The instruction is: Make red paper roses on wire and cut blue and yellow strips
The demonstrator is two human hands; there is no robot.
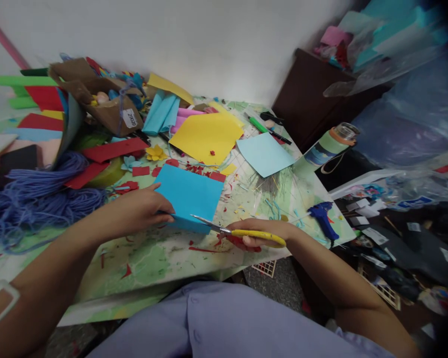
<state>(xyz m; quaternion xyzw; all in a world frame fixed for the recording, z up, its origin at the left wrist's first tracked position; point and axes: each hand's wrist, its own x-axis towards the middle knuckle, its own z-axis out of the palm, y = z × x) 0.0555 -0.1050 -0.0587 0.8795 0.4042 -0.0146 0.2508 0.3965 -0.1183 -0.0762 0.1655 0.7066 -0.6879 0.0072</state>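
My left hand (pixel 144 208) pinches the left edge of a bright blue sheet (pixel 188 196) lying on the table. My right hand (pixel 263 233) grips yellow-handled scissors (pixel 242 231), whose metal blades point left and meet the blue sheet's near edge. Red scraps lie under and around my right hand. Both hands are closed on what they hold.
The table (pixel 153 253) holds a yellow sheet (pixel 207 136), a pale blue sheet (pixel 265 154), red strips (pixel 114 149), blue cord (pixel 33 194), a brown bag (pixel 104 107), a blue glue gun (pixel 323 219), a green marker (pixel 257 124) and a bottle (pixel 330 144). Clutter fills the floor at right.
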